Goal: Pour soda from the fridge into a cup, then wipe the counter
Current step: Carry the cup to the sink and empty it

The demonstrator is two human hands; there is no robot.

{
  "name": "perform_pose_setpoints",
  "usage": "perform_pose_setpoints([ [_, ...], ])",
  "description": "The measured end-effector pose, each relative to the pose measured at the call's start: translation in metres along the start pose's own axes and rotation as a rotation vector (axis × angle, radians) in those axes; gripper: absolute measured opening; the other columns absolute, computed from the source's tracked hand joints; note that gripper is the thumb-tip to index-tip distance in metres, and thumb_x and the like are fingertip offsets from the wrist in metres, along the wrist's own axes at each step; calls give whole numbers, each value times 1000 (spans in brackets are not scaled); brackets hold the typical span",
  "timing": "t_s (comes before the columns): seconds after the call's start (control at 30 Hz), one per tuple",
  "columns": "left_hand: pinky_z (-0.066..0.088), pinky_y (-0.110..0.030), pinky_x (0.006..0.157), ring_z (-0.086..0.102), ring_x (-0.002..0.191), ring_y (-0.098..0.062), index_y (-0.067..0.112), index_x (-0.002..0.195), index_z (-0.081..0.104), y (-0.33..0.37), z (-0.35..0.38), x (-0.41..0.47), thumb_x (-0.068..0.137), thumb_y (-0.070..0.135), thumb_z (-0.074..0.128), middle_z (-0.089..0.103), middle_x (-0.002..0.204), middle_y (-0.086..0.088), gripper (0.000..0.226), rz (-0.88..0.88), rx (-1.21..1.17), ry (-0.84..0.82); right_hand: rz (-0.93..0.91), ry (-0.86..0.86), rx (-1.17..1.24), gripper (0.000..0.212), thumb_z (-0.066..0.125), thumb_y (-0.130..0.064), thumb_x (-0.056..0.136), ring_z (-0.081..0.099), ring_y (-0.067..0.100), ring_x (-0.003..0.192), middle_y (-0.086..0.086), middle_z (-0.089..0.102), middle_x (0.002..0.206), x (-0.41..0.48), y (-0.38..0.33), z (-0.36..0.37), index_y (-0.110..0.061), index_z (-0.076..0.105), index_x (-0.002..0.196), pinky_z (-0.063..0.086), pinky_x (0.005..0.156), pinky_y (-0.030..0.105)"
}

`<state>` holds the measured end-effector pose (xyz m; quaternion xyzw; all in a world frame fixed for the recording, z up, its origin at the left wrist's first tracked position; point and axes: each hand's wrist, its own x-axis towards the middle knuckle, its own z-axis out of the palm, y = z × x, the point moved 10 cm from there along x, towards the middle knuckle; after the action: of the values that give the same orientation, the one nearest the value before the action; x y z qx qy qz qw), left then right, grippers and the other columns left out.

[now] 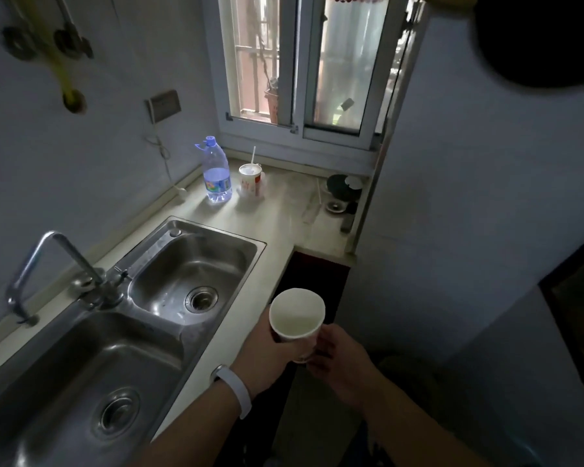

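Observation:
A white paper cup, empty inside, is held just past the front edge of the pale counter, right of the sink. My left hand, with a white band on the wrist, grips the cup's left side. My right hand curls round its lower right side. No soda bottle, fridge or cloth is in view.
A double steel sink with a tap fills the left. At the back of the counter stand a clear water bottle with a blue cap and a lidded takeaway cup with a straw. Dark small items sit under the window.

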<state>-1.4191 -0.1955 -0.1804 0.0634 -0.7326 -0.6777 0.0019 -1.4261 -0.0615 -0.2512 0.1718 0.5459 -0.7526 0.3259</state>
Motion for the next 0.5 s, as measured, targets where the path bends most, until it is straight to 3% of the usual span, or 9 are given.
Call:
perform_pose_setpoints([
  [0.13,58,-38,87,68,105,-22,18,120,61,7,-27,64,63,34,89,72,110,-5,65,5,9,12,-12,11,-10,34,51,-29,95,63,25,81,11,70,96,47,-44,27,-6,66,115,46,78,36],
  [0.3,54,-22,77,70,99,-14,18,117,63,37,-62,116,59,24,88,75,103,-1,64,42,-38,48,-31,-19,-59,25,50,-29,92,65,20,74,7,71,87,85,-89,67,-11,66,100,45,74,33],
  [0.4,55,-29,79,70,101,-21,15,120,61,45,-84,141,61,19,90,74,107,-4,66,54,-35,78,-52,-58,-101,21,52,-30,91,63,21,79,7,70,89,105,-115,89,-14,65,93,42,75,33],
  [0.5,55,-30,77,69,94,-18,11,117,62,49,-106,163,59,14,88,74,104,-8,63,47,-58,130,-56,-112,-128,21,50,-29,93,63,19,77,6,68,90,127,-133,111,-16,66,90,43,71,31],
])
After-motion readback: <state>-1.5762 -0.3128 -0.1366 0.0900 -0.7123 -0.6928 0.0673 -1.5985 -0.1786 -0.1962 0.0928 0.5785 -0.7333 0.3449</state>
